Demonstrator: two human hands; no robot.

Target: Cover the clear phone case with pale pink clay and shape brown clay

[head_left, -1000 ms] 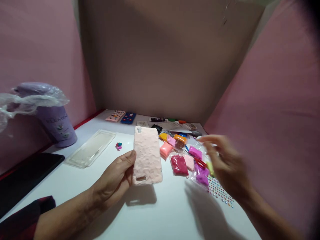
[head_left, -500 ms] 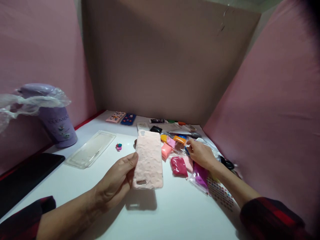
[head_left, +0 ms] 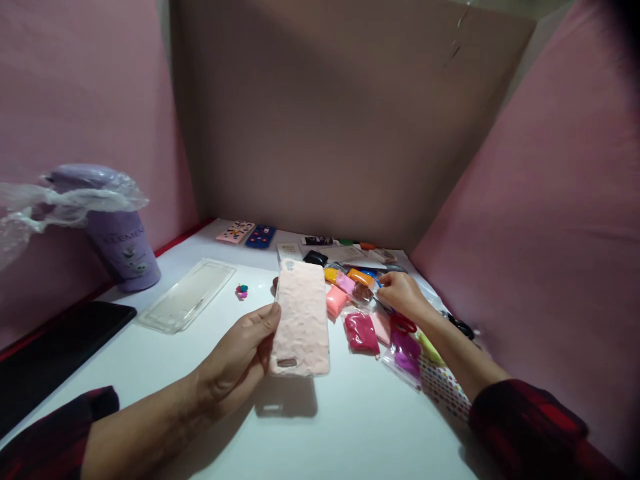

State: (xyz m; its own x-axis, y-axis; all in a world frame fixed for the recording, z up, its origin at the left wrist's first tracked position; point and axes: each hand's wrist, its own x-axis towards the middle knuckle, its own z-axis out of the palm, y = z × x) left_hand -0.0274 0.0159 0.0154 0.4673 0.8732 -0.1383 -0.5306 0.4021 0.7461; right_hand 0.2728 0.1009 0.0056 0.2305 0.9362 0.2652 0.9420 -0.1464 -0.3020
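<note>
My left hand [head_left: 245, 347] grips a phone case [head_left: 301, 320] by its left edge, thumb in front. Lumpy pale pink clay coats the case, with a cutout at its top left and a slot near the bottom. The case is held tilted above the white table. My right hand [head_left: 403, 293] is closed over the clay packets at the right. A thin blue object [head_left: 379, 283] shows at its fingertips, its kind unclear. Below that hand lie red-handled scissors [head_left: 404, 323], partly hidden. Nearby are a crimson clay packet [head_left: 362, 332], a purple one [head_left: 405, 352] and an orange one [head_left: 361, 277].
A clear phone case [head_left: 190, 293] and a small colourful clay piece [head_left: 242, 291] lie on the table [head_left: 350, 427]. At the left stand a purple tumbler [head_left: 125, 247] and a black phone-like slab [head_left: 65, 353]. Two decorated cases, one a blue case [head_left: 261, 236], lie at the back.
My right hand has lifted slightly off the packets with the thin blue object, uncovering the red scissor handles. My left hand still holds the pink phone case. The view has shifted slightly.
</note>
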